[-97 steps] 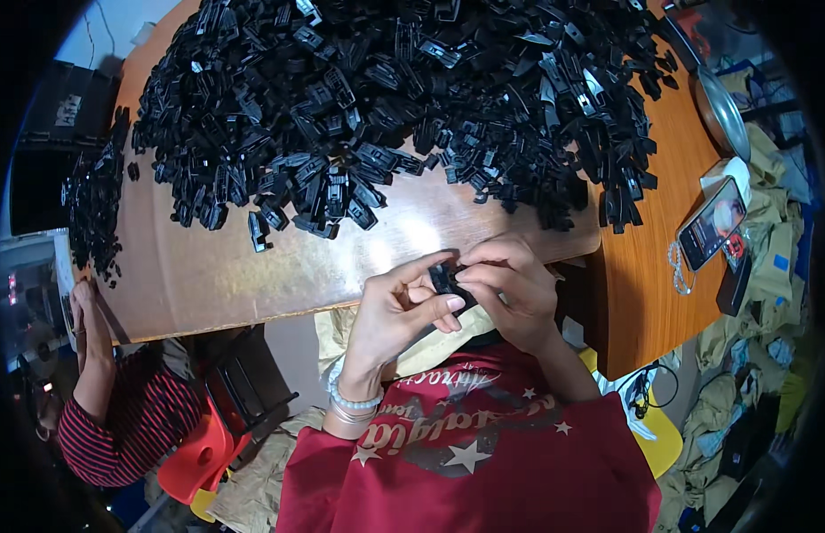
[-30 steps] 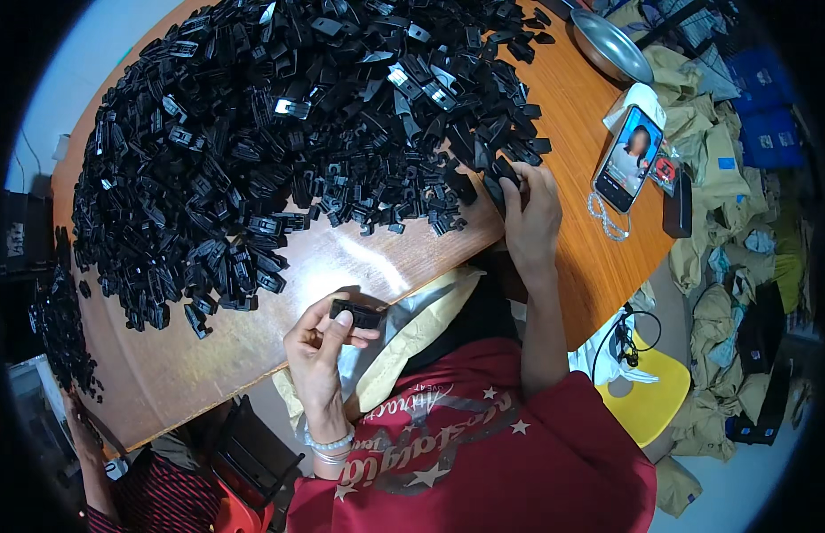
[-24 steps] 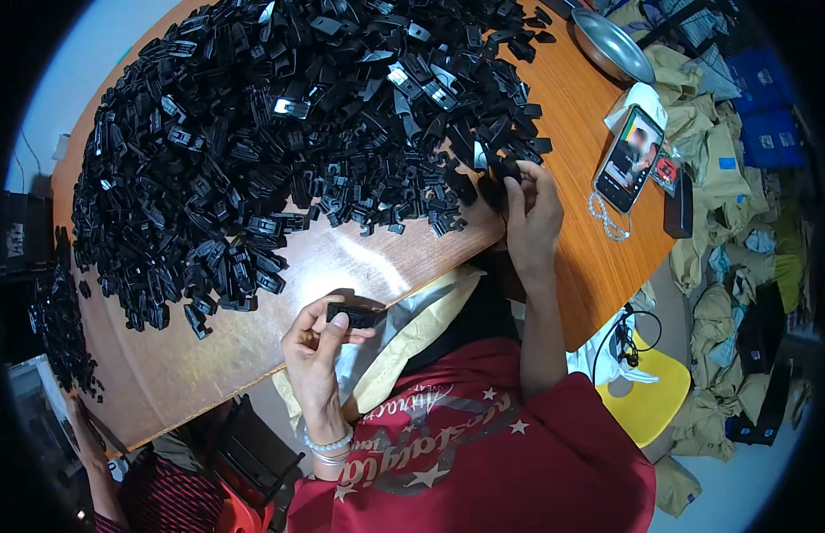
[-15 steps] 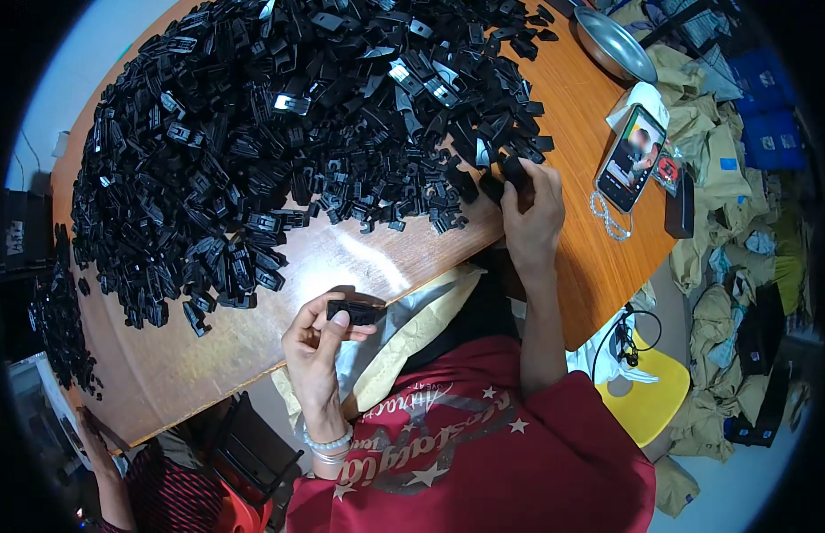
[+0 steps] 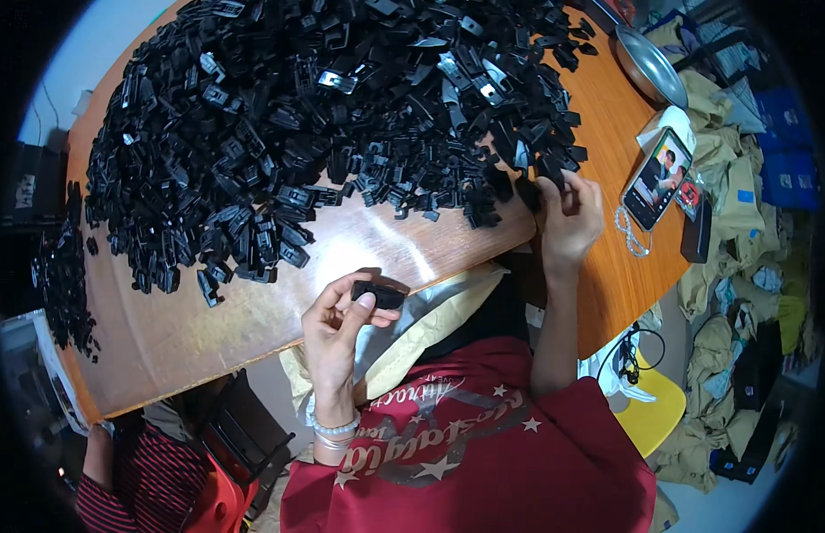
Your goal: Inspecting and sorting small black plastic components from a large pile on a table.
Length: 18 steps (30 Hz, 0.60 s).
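My left hand (image 5: 339,322) is closed around a small black plastic clip (image 5: 383,296), with the thumb pressed on its face. It hovers by the table's near edge, above a cream-lined sack opening. At the right end of the heap, my right hand (image 5: 574,220) has its thumb and fingers pinched on another black plastic piece (image 5: 551,172). That piece is partly covered by the fingers, and its exact shape is hard to make out. A large pile of similar black plastic clips (image 5: 279,133) spreads over the table ahead of both hands.
On the right of the wooden table (image 5: 621,266) stand a phone (image 5: 658,182) with a beaded strap, a black box (image 5: 696,236) and a metal pan (image 5: 650,67). A yellow stool (image 5: 658,417) is below. Another person's striped sleeve (image 5: 146,471) shows at lower left, near a smaller black heap (image 5: 64,275).
The whole view has shifted and turned slightly. Both my hands keep their grips, the right one still at the pile's edge. The other person's forearm has drawn down from the table edge.
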### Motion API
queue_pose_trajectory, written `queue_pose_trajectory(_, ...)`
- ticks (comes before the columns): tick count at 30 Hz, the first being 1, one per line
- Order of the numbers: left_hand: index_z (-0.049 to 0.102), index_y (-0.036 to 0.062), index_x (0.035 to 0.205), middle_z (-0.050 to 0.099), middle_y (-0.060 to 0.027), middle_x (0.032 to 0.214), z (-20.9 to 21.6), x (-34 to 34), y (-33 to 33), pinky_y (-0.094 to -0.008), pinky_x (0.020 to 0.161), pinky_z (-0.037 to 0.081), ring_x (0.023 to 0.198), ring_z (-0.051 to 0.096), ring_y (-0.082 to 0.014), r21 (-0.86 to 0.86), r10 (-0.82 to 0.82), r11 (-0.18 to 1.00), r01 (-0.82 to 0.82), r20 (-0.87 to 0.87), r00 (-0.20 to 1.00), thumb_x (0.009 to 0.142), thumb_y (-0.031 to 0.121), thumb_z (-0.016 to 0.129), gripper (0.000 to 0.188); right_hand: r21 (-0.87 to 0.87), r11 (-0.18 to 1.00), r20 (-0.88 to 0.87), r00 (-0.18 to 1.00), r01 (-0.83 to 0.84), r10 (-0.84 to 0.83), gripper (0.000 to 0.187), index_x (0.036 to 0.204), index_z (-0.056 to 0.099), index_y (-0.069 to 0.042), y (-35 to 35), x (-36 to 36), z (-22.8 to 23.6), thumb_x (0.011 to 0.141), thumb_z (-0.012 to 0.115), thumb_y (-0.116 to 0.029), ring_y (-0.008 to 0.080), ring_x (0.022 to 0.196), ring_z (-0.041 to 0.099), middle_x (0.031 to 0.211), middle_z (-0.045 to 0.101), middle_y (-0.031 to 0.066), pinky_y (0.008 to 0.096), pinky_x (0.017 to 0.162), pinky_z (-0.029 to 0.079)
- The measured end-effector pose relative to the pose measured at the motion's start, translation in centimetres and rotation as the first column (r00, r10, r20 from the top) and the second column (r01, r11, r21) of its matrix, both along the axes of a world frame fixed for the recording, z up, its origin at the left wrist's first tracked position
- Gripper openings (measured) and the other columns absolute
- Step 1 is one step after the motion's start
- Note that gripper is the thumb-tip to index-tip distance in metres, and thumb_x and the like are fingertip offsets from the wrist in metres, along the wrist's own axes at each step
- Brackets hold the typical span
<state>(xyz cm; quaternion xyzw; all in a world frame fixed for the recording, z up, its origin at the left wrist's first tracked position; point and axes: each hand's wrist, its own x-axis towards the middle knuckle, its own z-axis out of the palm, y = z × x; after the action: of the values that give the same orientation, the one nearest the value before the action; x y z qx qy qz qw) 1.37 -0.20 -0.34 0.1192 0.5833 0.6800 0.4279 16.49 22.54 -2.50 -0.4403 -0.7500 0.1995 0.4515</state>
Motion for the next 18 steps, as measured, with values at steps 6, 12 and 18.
queue_pose_trajectory(6, 0.053, -0.0097, 0.109, 0.064, -0.0189, 0.088, -0.2, -0.1, -0.1, -0.0274, 0.060, 0.054, 0.067, 0.066, -0.0239, -0.010, 0.005, 1.000, -0.005, -0.016, 1.000, 0.087, 0.003, 0.053, 0.025, 0.083, 0.995, 0.058, 0.997, 0.047, -0.052, 0.019, 0.094, 0.062, 0.001, 0.5, -0.1, -0.5, 0.077, 0.069, -0.003, 0.0144, 0.067, 0.049, 0.085, 0.056, 0.0063, 0.0251, 0.060, 0.041)
queue_pose_trajectory(12, 0.054, -0.0069, 0.112, 0.065, -0.0152, 0.089, -0.3, -0.3, -0.3, -0.0227, 0.063, 0.053, 0.069, 0.066, -0.0189, 0.004, -0.012, 1.000, 0.011, 0.029, 1.000, 0.087, 0.002, 0.055, 0.027, -0.018, 0.998, -0.033, 0.998, 0.052, -0.052, 0.012, 0.092, 0.063, 0.002, 0.5, 0.1, 0.2, 0.082, 0.062, -0.003, 0.0192, 0.078, 0.054, 0.088, 0.056, 0.0106, 0.0291, 0.067, 0.045)
queue_pose_trajectory(18, 0.053, -0.0069, 0.112, 0.065, -0.0159, 0.090, -0.6, -0.3, -0.5, -0.0233, 0.063, 0.053, 0.069, 0.066, -0.0199, -0.001, -0.007, 1.000, 0.007, 0.035, 0.999, 0.087, 0.002, 0.055, 0.027, -0.078, 0.995, -0.007, 0.998, 0.069, -0.070, 0.012, 0.095, 0.060, 0.004, 0.9, 0.5, -0.3, 0.086, 0.052, 0.001, 0.0228, 0.084, 0.056, 0.091, 0.056, 0.0132, 0.0313, 0.074, 0.045)
